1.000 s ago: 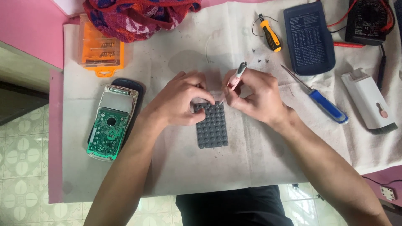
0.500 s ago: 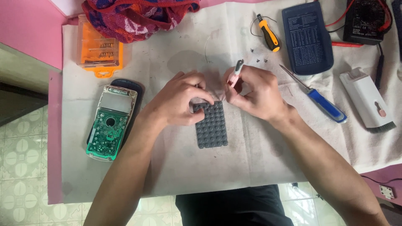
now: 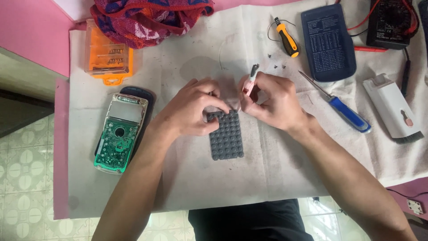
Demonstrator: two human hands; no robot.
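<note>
Seen from above, a person's two bare hands meet at the middle of a surface (image 3: 187, 187) covered with a stained white cloth. The left hand (image 3: 194, 107) is curled narrow, its fingertips pressing down on the far end of a dark grey rubber keypad mat (image 3: 226, 135), which lies flat on the cloth, long side running near to far. The right hand (image 3: 272, 101) is closed around a slim pink pen-like tool (image 3: 249, 83) with a dark tip pointing away, held just beside the mat's far right corner.

The mat looks light, soft and floppy, so it would likely bend if lifted by one end; its edges seem the better place to pinch it, away from the raised buttons.

To the left lies an opened calculator body (image 3: 119, 133) with a green circuit board showing. Further left and farther away sits an orange bit case (image 3: 107, 56), beside a red patterned cloth (image 3: 147, 18). On the right are a blue-handled screwdriver (image 3: 343, 109), an orange-handled screwdriver (image 3: 286, 38), a dark blue calculator back cover (image 3: 327, 41), a white cleaning brush (image 3: 392, 109), a black multimeter (image 3: 392, 22), and a few tiny screws (image 3: 276, 66) near the hands.
</note>
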